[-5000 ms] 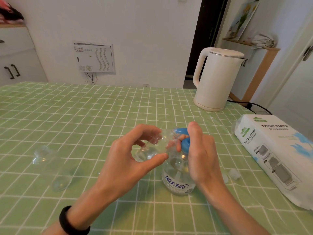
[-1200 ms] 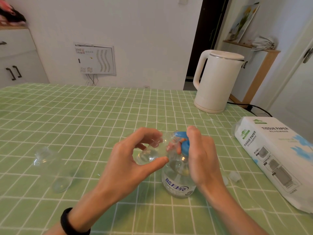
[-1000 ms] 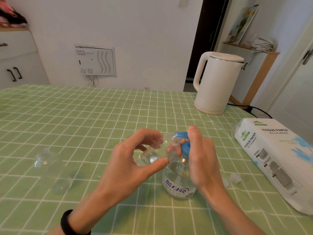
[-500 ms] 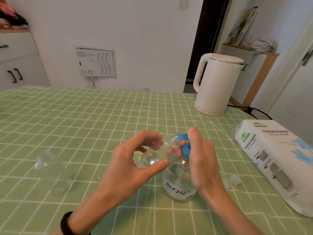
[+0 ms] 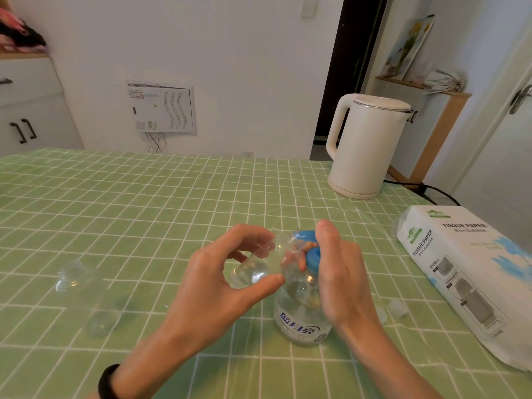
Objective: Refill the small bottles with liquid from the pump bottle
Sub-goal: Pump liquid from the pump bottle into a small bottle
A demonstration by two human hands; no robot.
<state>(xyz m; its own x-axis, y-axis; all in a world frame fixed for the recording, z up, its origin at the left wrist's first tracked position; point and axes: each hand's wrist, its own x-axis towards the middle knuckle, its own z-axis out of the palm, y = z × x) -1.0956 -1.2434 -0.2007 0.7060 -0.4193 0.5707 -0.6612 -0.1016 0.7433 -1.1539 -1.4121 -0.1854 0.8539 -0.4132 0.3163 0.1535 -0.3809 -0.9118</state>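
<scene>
At the near left we see a spare bottle [image 5: 86, 298], clear, lying on its side on the green checked table [image 5: 144, 197]. Our left hand [image 5: 213, 286], a black band [image 5: 108, 381] at its wrist, pinches a small bottle [image 5: 259, 263] between thumb and fingers, tilted with its mouth toward the blue head of the pump bottle [image 5: 302, 321], which stands upright near centre. Our right hand [image 5: 339, 272] curls round that head, thumb on top. Just right lies a cap [image 5: 398, 308]. A kettle [image 5: 365, 145] stands far right, a tissue pack [image 5: 466, 269] near right.
</scene>
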